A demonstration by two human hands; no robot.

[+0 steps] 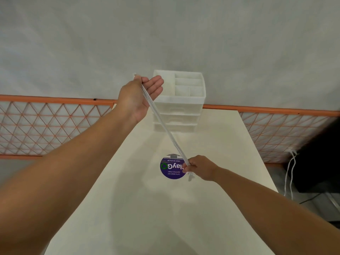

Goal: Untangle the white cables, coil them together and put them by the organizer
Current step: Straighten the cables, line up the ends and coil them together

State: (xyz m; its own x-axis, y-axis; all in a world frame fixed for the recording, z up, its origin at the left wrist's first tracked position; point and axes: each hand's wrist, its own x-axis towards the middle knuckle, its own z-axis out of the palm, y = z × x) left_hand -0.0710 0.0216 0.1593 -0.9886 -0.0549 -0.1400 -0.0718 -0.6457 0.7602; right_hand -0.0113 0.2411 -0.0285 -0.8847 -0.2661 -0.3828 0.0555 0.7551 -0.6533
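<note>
Left hand (137, 96) raised at frame centre, fingers (156, 83) mostly straight and apart, the thumb side pinning one end of the white cables (165, 127); exact pinch hidden behind the palm. Cables ran taut as one flat bundle, down and rightward to the right hand (198, 167), whose fingers were clamped on the lower end just above the bench (128, 208). Stretched this way, probably to line the strands up for coiling. Organizer (185, 100) stood at the bench's far edge, behind the bundle. A purple round sticker (171, 169) lay partly covered by the right hand. Strand count unclear; plug ends blurred.
</note>
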